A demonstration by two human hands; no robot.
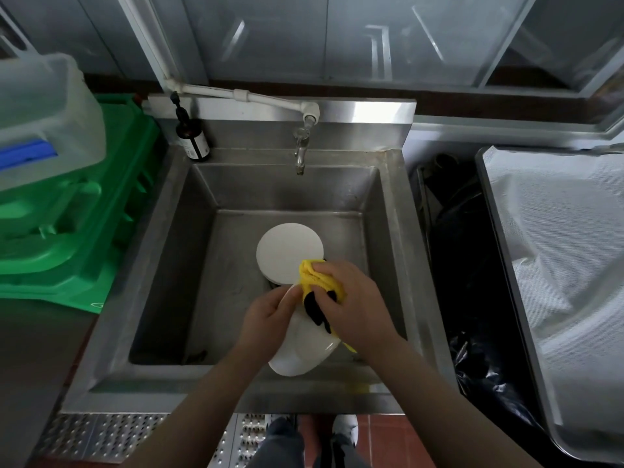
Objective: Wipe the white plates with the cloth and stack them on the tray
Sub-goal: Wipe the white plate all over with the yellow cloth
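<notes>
We get even, cool, fairly dim light, likely from above and behind the camera. Strong glare on the steel backsplash (371,111) and soft reflections on the cabinet doors (422,38) up top. The sink (236,197) walls are shaded, darkest at the near left corner. The gap with the black bag (472,298) is nearly lost in shadow (no detail we can read). Wide-angle bending shows at the edges: the tray (506,265) rim and the green crate (84,231) curve. Overall slightly soft, and the clear bin (50,113) is blurred.
</notes>
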